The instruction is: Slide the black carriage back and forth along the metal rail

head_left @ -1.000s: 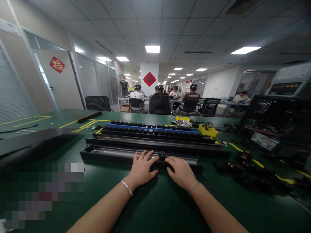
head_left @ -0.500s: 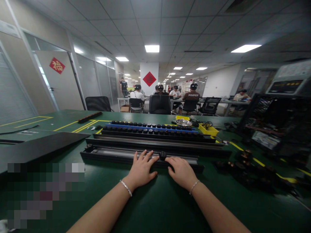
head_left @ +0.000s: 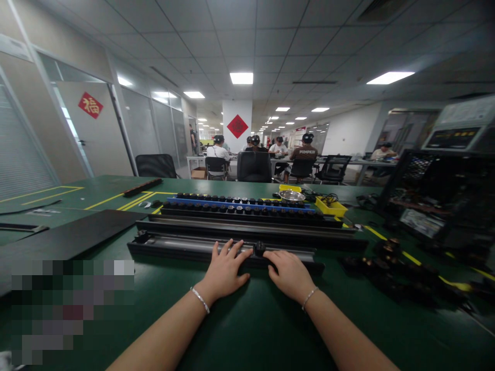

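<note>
A long black rail [head_left: 174, 245] with a grey inner channel lies crosswise on the green table. My left hand [head_left: 227, 269] rests on its near edge, open, with fingers spread across the channel. A small black block [head_left: 260, 248] sits in the channel between my two hands. Close beside the block's right side are the fingertips of my right hand [head_left: 289, 272]; the thumb stands apart from them. Neither hand is wrapped around anything. Part of the rail is hidden under my fingers.
Beyond it lies a second black rail [head_left: 232, 225], then rows of small black parts with a blue strip [head_left: 178, 201]. A steel bowl [head_left: 292, 196] and yellow tray [head_left: 331, 207] stand behind. Dark parts [head_left: 390, 257] lie right, a black panel [head_left: 96, 226] left. People sit farther back.
Both hands and the rail have stayed nearly still. In the background, a standing person has shifted left and is now partly hidden.
</note>
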Demonstrator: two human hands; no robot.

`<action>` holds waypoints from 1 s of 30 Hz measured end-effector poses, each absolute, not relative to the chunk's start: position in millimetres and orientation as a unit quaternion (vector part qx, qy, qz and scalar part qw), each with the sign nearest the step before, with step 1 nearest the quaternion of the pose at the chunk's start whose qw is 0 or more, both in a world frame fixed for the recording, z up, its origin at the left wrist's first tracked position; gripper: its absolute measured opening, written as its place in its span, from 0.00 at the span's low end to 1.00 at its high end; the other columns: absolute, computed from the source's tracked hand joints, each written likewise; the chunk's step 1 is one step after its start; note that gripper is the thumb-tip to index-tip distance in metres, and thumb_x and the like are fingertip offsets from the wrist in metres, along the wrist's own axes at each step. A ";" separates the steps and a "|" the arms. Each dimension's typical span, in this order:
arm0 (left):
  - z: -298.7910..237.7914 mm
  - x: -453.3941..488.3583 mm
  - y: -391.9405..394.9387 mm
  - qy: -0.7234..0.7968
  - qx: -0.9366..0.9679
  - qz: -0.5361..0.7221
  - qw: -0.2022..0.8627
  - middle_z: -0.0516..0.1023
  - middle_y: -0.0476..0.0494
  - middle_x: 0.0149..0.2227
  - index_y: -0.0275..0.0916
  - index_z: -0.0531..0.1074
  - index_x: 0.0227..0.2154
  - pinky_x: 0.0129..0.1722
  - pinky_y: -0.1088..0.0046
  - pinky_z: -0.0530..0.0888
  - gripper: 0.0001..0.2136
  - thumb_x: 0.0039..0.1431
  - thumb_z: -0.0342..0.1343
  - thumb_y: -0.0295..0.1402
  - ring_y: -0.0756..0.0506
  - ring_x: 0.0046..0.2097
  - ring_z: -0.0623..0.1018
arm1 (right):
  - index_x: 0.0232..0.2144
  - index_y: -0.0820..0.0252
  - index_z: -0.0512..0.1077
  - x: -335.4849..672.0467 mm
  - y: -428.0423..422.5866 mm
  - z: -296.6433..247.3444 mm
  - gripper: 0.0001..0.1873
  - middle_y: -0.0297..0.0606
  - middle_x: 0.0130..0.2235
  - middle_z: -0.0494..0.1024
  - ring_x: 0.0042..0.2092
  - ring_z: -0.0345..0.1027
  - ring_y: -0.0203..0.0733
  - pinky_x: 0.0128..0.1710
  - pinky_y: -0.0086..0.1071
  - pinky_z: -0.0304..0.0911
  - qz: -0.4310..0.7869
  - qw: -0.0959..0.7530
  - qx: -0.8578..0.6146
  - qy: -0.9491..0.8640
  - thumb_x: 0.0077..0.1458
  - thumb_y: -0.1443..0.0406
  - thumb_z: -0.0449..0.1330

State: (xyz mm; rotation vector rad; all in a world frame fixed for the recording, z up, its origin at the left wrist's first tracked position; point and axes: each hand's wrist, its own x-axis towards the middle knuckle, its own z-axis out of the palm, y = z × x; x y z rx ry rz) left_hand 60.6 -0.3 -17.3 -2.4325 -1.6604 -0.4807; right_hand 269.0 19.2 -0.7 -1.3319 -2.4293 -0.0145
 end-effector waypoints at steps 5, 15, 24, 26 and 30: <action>-16.7 61.3 -0.5 -0.559 -0.811 -0.154 0.078 0.56 0.47 0.62 0.57 0.55 0.57 0.57 0.41 0.43 0.29 0.50 0.54 0.46 0.34 0.62 0.53 | 0.45 0.53 0.69 269.9 20.2 -1.3 0.17 0.37 0.44 0.75 0.48 0.64 0.40 0.50 0.34 0.54 -0.008 0.183 -0.477 -0.860 0.53 0.66 0.49; -18.2 60.4 -0.1 -0.553 -0.813 -0.163 0.075 0.56 0.47 0.62 0.58 0.55 0.57 0.57 0.41 0.43 0.29 0.50 0.54 0.46 0.34 0.62 0.52 | 0.44 0.54 0.70 275.0 21.6 -1.9 0.17 0.37 0.42 0.76 0.46 0.66 0.40 0.49 0.33 0.55 -0.017 0.188 -0.484 -0.855 0.53 0.66 0.49; -18.4 60.1 0.6 -0.553 -0.814 -0.163 0.078 0.56 0.48 0.62 0.57 0.55 0.57 0.57 0.41 0.43 0.29 0.50 0.54 0.46 0.34 0.62 0.52 | 0.42 0.54 0.71 276.8 20.6 0.1 0.15 0.37 0.40 0.76 0.44 0.66 0.40 0.48 0.33 0.56 -0.024 0.179 -0.495 -0.850 0.53 0.65 0.49; -18.9 60.1 0.9 -0.553 -0.814 -0.162 0.079 0.56 0.48 0.62 0.57 0.55 0.56 0.57 0.41 0.43 0.29 0.50 0.54 0.46 0.34 0.62 0.52 | 0.41 0.54 0.71 277.4 20.4 0.9 0.15 0.37 0.39 0.76 0.43 0.67 0.40 0.47 0.33 0.55 -0.024 0.175 -0.501 -0.847 0.53 0.66 0.48; -19.7 60.1 1.3 -0.552 -0.814 -0.162 0.081 0.55 0.48 0.62 0.57 0.55 0.56 0.57 0.41 0.43 0.29 0.51 0.54 0.46 0.34 0.62 0.52 | 0.40 0.55 0.70 277.7 20.1 3.4 0.14 0.37 0.39 0.76 0.43 0.67 0.40 0.45 0.32 0.55 -0.020 0.156 -0.514 -0.843 0.54 0.65 0.48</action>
